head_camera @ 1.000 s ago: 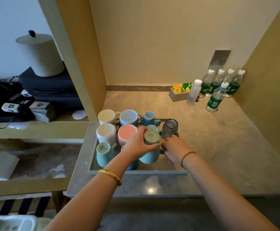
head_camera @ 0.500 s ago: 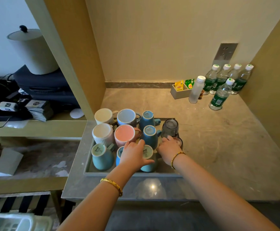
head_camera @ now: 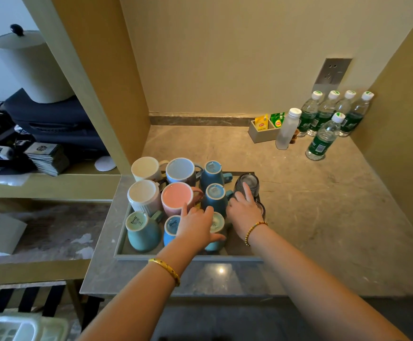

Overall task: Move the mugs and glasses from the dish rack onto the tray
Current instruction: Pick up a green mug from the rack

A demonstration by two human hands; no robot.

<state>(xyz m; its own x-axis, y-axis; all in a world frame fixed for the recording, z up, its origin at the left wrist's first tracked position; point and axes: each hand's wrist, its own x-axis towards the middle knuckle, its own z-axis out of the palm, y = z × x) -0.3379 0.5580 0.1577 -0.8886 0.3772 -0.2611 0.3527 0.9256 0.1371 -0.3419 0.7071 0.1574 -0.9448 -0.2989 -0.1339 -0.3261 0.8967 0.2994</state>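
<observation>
A grey tray (head_camera: 188, 257) on the stone counter holds several upside-down mugs, among them a pink mug (head_camera: 176, 196), a white ribbed mug (head_camera: 142, 193) and a teal mug (head_camera: 139, 228). My left hand (head_camera: 195, 228) lies over another teal mug (head_camera: 217, 223) in the front row, fingers spread and lifted off it. My right hand (head_camera: 243, 210) is just to its right, fingers stretched against a smoky glass (head_camera: 248, 180) at the tray's right side. A second glass (head_camera: 261, 208) shows partly behind that hand.
A pale dish rack (head_camera: 6, 328) sits low at the bottom left. Several water bottles (head_camera: 323, 139), a white bottle (head_camera: 286, 130) and a tea-bag box (head_camera: 264, 130) stand at the counter's back right. A wooden partition (head_camera: 102, 94) rises left of the tray.
My left hand lowered the teal mug into the tray's front row and its fingers have spread off it. My right hand slid forward toward the far glass.
</observation>
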